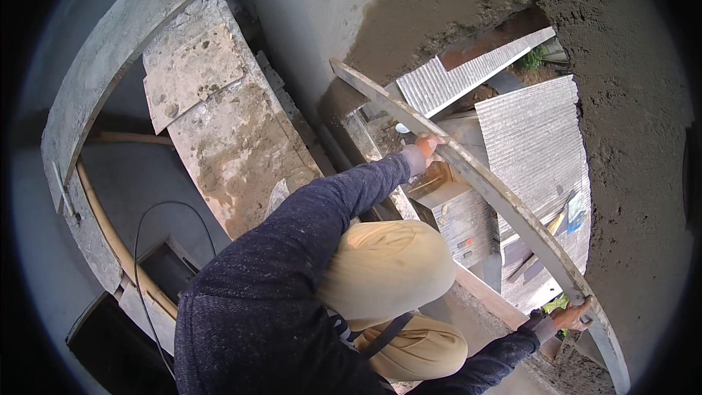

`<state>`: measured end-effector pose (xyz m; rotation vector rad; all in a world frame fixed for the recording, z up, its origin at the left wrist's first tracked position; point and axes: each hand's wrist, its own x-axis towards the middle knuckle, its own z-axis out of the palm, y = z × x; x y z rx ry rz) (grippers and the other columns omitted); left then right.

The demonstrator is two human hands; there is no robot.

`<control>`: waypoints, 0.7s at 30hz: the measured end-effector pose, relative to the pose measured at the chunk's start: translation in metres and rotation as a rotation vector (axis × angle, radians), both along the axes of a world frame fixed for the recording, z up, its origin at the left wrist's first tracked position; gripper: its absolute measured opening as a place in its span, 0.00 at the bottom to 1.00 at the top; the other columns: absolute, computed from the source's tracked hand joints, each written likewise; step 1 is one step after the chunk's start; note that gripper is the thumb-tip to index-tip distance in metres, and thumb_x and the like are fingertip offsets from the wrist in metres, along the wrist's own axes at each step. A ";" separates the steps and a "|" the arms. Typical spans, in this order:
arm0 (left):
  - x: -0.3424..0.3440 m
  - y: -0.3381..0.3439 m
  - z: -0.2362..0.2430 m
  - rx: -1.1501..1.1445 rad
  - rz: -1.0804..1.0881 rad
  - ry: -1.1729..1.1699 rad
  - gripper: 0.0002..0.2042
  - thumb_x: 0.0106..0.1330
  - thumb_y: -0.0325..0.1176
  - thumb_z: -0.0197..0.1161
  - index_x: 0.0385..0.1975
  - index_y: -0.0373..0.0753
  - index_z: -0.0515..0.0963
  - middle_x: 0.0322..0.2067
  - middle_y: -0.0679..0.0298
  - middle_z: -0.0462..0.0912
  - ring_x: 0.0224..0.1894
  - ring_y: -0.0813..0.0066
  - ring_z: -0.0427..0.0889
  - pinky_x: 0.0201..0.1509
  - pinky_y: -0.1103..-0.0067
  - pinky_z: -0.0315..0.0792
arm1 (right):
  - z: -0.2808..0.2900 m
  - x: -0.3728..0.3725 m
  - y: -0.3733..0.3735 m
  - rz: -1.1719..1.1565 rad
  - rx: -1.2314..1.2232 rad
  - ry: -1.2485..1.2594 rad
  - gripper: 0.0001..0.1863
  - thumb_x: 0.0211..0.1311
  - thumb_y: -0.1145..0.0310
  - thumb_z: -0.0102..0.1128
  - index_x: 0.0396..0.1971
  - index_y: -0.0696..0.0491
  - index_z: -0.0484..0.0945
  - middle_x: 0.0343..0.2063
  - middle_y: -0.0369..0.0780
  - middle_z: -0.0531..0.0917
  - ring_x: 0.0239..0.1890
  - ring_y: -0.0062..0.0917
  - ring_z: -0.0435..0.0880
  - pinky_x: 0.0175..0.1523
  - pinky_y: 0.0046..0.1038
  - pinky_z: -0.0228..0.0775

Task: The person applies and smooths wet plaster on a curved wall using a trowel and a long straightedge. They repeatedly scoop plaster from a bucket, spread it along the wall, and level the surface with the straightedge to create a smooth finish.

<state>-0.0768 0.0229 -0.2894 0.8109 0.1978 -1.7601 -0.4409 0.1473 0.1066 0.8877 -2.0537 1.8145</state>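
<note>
A long, mortar-smeared straightedge [504, 208] runs slantwise from the upper middle to the lower right, bowed by the lens. My left hand [426, 148] is closed round its upper part. Farther down, near the lower end, my right hand [572, 316] grips the same straightedge, its fingers curled on the edge. The straightedge spans a window opening in a wall of wet, grey-brown plaster [621, 117]. Whether it touches the plaster along its length, I cannot tell. My bent knees [387, 271], in tan trousers, are below my left arm.
Left of me lies a mortar-spattered board platform [227, 146], with a rough plank [110, 66] beyond it. A dark cable [139, 249] loops near a wooden pole [110, 223]. Through the opening, corrugated roofs [537, 153] lie below, near a grey box-like structure [461, 223].
</note>
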 end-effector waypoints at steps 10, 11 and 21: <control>0.003 -0.006 0.059 -0.093 0.019 -0.054 0.17 0.57 0.30 0.62 0.45 0.34 0.71 0.39 0.56 0.79 0.39 0.64 0.79 0.37 0.71 0.75 | 0.040 -0.037 0.003 0.071 0.136 0.173 0.27 0.61 0.78 0.55 0.60 0.47 0.65 0.59 0.45 0.50 0.53 0.37 0.73 0.55 0.37 0.77; 0.006 -0.006 0.079 -0.135 0.027 -0.048 0.19 0.57 0.30 0.62 0.49 0.34 0.69 0.40 0.57 0.79 0.39 0.65 0.79 0.37 0.72 0.75 | 0.053 -0.048 0.005 0.071 0.171 0.213 0.26 0.62 0.79 0.53 0.60 0.47 0.66 0.59 0.45 0.48 0.54 0.38 0.73 0.55 0.36 0.77; -0.002 0.000 0.067 -0.037 -0.014 -0.107 0.25 0.57 0.30 0.62 0.52 0.37 0.58 0.48 0.55 0.73 0.47 0.64 0.76 0.41 0.70 0.74 | 0.032 -0.134 0.019 0.080 0.365 0.563 0.31 0.57 0.82 0.56 0.62 0.53 0.61 0.61 0.46 0.55 0.57 0.38 0.70 0.56 0.38 0.75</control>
